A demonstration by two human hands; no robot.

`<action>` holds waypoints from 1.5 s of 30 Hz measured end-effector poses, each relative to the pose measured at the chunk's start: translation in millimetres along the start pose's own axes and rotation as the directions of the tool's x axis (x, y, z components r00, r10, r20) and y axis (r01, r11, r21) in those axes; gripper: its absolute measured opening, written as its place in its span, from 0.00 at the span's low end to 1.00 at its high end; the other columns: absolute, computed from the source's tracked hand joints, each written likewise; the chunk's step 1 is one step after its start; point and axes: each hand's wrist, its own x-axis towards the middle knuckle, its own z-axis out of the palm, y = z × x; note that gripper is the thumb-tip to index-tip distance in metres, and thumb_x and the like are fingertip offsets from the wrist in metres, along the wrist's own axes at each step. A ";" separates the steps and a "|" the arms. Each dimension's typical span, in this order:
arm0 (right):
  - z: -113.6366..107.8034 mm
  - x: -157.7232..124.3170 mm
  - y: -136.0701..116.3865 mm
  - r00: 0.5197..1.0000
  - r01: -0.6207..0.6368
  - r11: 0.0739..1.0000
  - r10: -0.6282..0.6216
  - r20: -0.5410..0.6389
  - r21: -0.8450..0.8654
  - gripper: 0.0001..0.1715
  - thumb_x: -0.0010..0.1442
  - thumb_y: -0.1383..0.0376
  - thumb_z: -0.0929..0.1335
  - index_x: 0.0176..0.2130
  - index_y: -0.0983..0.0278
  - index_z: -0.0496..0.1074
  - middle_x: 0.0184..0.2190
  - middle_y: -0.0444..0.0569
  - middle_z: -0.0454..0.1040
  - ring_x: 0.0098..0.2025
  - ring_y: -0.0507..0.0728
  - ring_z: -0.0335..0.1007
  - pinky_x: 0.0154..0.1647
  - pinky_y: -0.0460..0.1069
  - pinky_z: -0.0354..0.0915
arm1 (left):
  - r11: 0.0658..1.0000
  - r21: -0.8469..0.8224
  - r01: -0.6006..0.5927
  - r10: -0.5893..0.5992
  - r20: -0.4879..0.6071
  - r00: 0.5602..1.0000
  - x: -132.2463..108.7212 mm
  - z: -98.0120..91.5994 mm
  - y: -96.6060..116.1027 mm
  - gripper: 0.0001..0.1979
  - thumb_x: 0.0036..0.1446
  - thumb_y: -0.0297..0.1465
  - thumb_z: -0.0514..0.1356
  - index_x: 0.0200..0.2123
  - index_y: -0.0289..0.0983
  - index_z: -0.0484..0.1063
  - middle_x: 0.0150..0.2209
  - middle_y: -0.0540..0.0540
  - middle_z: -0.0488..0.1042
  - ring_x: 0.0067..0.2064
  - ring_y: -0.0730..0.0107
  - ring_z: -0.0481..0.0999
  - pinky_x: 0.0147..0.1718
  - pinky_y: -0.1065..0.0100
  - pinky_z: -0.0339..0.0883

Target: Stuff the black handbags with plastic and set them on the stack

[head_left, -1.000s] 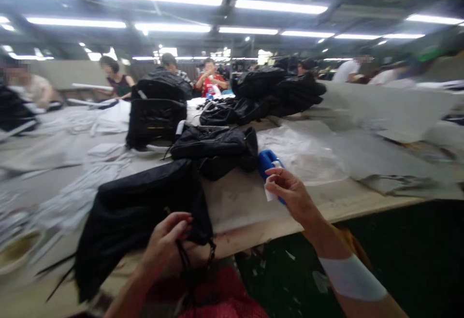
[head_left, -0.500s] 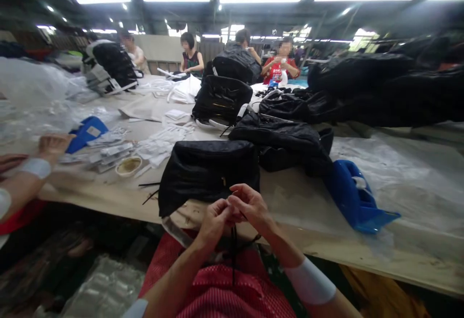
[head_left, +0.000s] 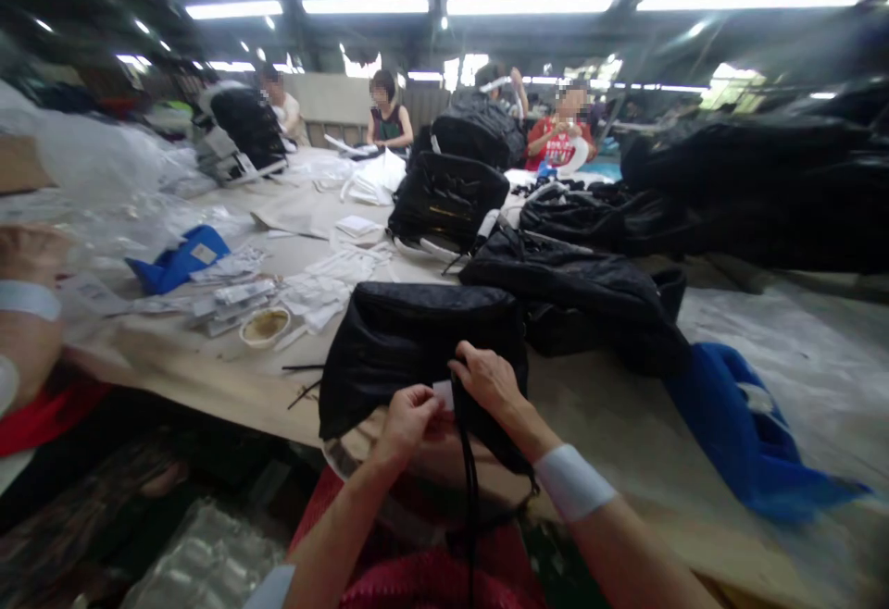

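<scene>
A black bag (head_left: 423, 331) lies at the table's front edge before me, with dark cords hanging from its front. My left hand (head_left: 411, 419) pinches a small white tag (head_left: 443, 394) against the bag's lower front. Just right of the tag, my right hand (head_left: 490, 378) is closed at the bag's front, its fingertips by a dark cord; what it grips is too small to make out. A light band wraps my right forearm.
White slips and a small round tub (head_left: 265, 327) lie left of the bag. More black bags (head_left: 576, 285) are behind and right. Blue holders (head_left: 743, 433) (head_left: 181, 262) stand on both sides. A neighbour's hand (head_left: 31, 253) is at the left edge; several people sit across the table.
The white tag now shows between my hands. My right hand has come over the bag's front, apart from my left. The neighbour's hand is farther left, and the view has shifted.
</scene>
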 end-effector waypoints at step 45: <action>18.1 37.7 39.7 0.881 -0.465 0.310 0.067 0.469 0.829 0.08 0.47 0.71 0.71 0.33 0.68 0.76 0.18 0.40 0.68 0.16 0.44 0.49 0.16 0.42 0.43 | 0.940 0.230 0.251 -0.275 0.082 0.958 39.4 -0.2 40.6 0.18 0.49 0.42 0.68 0.26 0.31 0.74 0.25 0.47 0.77 0.41 0.59 0.81 0.37 0.62 0.71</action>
